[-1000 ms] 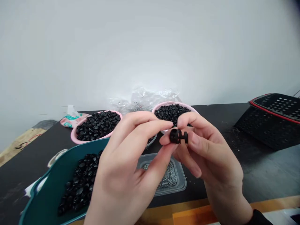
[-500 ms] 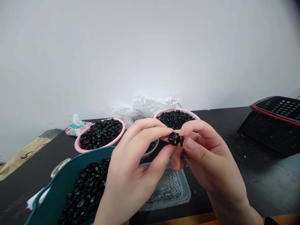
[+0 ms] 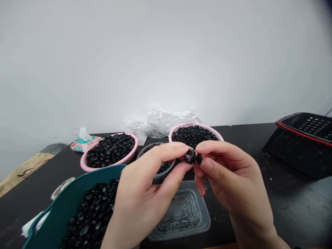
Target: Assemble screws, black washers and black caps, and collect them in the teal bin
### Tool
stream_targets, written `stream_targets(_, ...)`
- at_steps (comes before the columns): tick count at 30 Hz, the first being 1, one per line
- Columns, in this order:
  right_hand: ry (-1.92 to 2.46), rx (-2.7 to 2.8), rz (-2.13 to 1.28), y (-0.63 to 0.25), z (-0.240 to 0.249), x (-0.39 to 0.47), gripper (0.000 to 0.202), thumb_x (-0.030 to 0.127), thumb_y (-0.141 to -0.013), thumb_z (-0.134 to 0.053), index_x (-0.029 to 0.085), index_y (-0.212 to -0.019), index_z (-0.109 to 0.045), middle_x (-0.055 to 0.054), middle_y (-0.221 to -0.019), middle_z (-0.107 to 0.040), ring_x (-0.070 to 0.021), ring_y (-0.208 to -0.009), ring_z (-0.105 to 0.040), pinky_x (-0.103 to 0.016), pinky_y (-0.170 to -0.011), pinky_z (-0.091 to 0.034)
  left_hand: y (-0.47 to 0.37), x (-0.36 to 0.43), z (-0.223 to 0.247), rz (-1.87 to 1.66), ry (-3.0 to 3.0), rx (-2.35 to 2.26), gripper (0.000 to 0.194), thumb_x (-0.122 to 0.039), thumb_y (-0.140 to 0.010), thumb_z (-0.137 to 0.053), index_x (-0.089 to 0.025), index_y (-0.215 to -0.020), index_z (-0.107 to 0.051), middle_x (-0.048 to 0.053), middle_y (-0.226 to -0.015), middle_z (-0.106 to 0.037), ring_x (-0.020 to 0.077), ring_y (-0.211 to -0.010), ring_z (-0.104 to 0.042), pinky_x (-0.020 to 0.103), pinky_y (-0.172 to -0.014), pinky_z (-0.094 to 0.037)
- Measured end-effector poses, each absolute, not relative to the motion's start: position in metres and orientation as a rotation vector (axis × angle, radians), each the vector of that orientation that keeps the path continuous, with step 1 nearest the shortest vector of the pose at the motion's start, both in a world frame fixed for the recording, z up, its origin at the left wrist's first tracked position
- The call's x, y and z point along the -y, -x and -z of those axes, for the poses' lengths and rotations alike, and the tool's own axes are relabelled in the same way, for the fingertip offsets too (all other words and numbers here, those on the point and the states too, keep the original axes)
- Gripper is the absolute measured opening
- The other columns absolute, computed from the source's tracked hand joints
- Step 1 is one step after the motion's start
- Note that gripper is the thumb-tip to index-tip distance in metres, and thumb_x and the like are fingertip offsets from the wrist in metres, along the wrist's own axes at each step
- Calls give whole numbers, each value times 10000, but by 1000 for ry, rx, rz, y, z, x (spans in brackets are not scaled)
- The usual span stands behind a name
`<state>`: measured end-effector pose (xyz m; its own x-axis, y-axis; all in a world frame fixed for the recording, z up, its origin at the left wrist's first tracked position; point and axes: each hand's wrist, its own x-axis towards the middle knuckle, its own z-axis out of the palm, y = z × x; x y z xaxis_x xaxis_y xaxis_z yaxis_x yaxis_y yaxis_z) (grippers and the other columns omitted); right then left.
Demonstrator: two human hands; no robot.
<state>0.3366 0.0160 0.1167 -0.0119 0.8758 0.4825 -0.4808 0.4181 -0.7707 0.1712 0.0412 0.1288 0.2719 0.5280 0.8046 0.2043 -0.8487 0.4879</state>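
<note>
Between both hands, above the table, is a small black part [image 3: 190, 156] with an opening in its side. My left hand [image 3: 147, 193] pinches it between thumb and index finger. From the right, my right hand [image 3: 233, 183] grips a small black piece [image 3: 199, 158] in line with it, and the two pieces meet. Below the hands lies a clear plastic tray [image 3: 204, 221] of small metal pins [image 3: 192, 207]. Behind my left hand a round clear tub [image 3: 155, 175] of small black parts is partly covered.
A teal bin [image 3: 52, 221] of black caps stands front left. Two pink baskets [image 3: 85, 165] [image 3: 216, 133] hold black parts farther back. Plastic bags [image 3: 158, 124] lie against the wall. At the right is a black basket with a red rim [image 3: 298, 130].
The black part has turned so its side opening faces me. My left fingers have shifted, uncovering more of the round tub. The view has moved slightly.
</note>
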Motion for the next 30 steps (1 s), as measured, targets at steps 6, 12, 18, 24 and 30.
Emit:
stream_targets(6,525,1206,-1018,-341,-117,-16,274,88,-913,-731,313,-1041,-824,2,-865,-749,-103,-584,-715,-201,-538,-606,-165,-44,-127,-1606,-2378,-722,322,-80,-943,-683,-311,-1165,-661,-83,-1162,-758,106,-1076,-716,218,-1024,-580)
stream_targets(12,489,1207,-1084,-345,-115,-23,259,73,-884,-761,296,-986,-845,-3,-809,-755,-111,-590,-718,-206,-543,-621,-162,-46,-129,-1548,-2479,-700,289,-69,-961,-643,-284,-1154,-648,-77,-1174,-743,62,-1113,-683,146,-1065,-512)
stream_targets(18,449,1139,-1220,-348,-117,-25,197,85,-843,-807,270,-897,-849,-7,-824,-774,-97,-589,-724,-173,-546,-633,-161,-42,-131,-1484,-2472,-666,299,-50,-943,-640,-274,-1140,-645,-51,-1184,-733,73,-1085,-688,149,-1006,-547)
stream_targets(24,376,1097,-1511,-350,-124,-31,111,129,-803,-863,209,-866,-816,13,-651,-733,-96,-529,-716,-158,-522,-631,-163,-37,-131,-1488,-2428,-643,278,-52,-945,-658,-270,-1118,-654,-69,-1165,-749,48,-1077,-694,96,-984,-545)
stream_targets(30,318,1074,-1702,-350,-125,-33,192,165,-800,-874,175,-942,-745,-12,-799,-775,-144,-642,-772,-230,-556,-677,-163,-38,-135,-1470,-2323,-524,291,-40,-933,-667,-267,-1115,-684,-30,-1136,-757,96,-1066,-710,186,-976,-576)
